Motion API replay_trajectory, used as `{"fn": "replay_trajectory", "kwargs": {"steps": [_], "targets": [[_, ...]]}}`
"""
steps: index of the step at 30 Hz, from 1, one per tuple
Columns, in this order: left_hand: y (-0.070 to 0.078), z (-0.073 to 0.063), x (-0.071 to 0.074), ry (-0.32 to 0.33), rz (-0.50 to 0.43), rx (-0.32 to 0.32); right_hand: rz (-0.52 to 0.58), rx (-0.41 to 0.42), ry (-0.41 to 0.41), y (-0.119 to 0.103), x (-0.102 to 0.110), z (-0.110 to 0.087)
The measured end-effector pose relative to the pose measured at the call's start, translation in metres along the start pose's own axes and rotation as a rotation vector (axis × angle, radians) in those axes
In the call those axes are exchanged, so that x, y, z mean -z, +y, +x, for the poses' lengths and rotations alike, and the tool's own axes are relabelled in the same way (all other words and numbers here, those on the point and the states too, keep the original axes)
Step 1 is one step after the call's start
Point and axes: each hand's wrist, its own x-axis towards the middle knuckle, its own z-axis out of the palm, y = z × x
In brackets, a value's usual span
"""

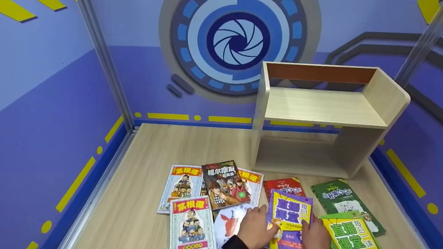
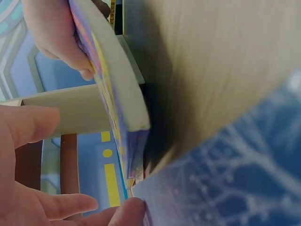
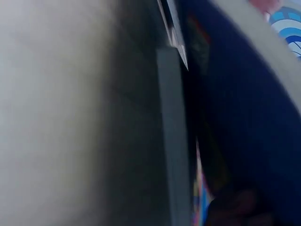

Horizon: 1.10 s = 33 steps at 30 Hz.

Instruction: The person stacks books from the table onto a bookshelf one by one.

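My right hand [image 1: 315,238] grips a purple and yellow book [image 1: 288,212] at its right edge, thumb on the cover. In the left wrist view the book [image 2: 117,89] is tilted up off the table, its page edges showing. My left hand [image 1: 255,229] is beside the book's left edge with fingers spread; in its wrist view the fingers [image 2: 66,205] are loosely extended around nothing. Under that hand lies a pale book with a red picture [image 1: 226,224]. The right wrist view is dark and blurred, mostly the book's shaded underside [image 3: 249,103].
A two-level wooden shelf [image 1: 323,107] stands at the back right. Left are two white-bordered comic books [image 1: 191,228] and a dark detective book [image 1: 222,185], overlapping another. A red book [image 1: 283,185] lies behind the purple one; green [image 1: 347,201] and yellow-green [image 1: 352,235] books lie right.
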Motion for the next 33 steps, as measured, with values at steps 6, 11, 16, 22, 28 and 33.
{"fn": "replay_trajectory", "kwargs": {"steps": [6,11,16,22,28,33], "targets": [[0.006,0.000,0.012,0.025,0.025,0.010,0.100,0.077,-0.009,0.004,0.007,0.002],[0.002,0.005,0.031,0.081,0.073,-0.023,0.239,0.162,-0.181,0.002,0.027,-0.001],[-0.014,0.016,0.044,-0.015,0.097,-0.049,0.406,0.157,-0.486,-0.008,0.037,-0.008],[-0.033,0.023,0.050,-0.169,-0.146,-0.092,0.389,0.281,-0.605,-0.016,0.036,-0.014],[-0.048,0.024,0.046,-0.262,-0.367,-0.148,0.327,0.282,-0.618,-0.021,0.032,-0.017],[-0.050,0.023,0.048,-0.275,-0.468,-0.127,0.412,0.230,-0.636,-0.019,0.033,-0.014]]}}
